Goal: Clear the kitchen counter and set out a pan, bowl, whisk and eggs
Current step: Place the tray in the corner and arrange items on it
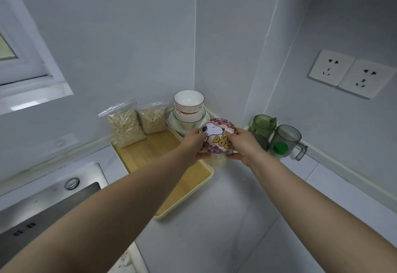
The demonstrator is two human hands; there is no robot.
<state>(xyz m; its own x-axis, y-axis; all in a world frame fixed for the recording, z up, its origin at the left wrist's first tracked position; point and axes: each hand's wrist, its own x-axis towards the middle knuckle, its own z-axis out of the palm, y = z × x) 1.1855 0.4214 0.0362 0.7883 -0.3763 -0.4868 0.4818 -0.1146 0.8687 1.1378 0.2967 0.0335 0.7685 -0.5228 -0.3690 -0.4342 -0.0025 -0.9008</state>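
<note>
Item under hand: one round jar [218, 158] with a clear body and a pink lid [217, 135]. The lid is printed with a white cartoon dog, a ring of flowers and the yellow word "DOG", and it tilts toward me.

Location: the counter [236, 219] corner, at the right rim of the cream tray [159, 217], just in front of the stacked bowls [188, 106]. I cannot tell whether the jar's base rests on a surface or is raised.

Grip: both hands grasp the jar. My left hand [193, 143] is curled round its left flank at the lid's edge. My right hand [243, 146] holds the right flank, fingers over the lid's rim and thumb on the clear body below.

Obscured or unclear:
- The jar's contents are pale and cannot be made out through the wall.
- My hands cover both sides of the jar, and my right fingers hide the smaller lettering above "DOG".
- A grey cup [286, 137] and a green cup [263, 124] stand beside my right hand, and a third vessel behind it is mostly hidden.
- The steel sink [43, 204] is cut off at the left edge.
</note>
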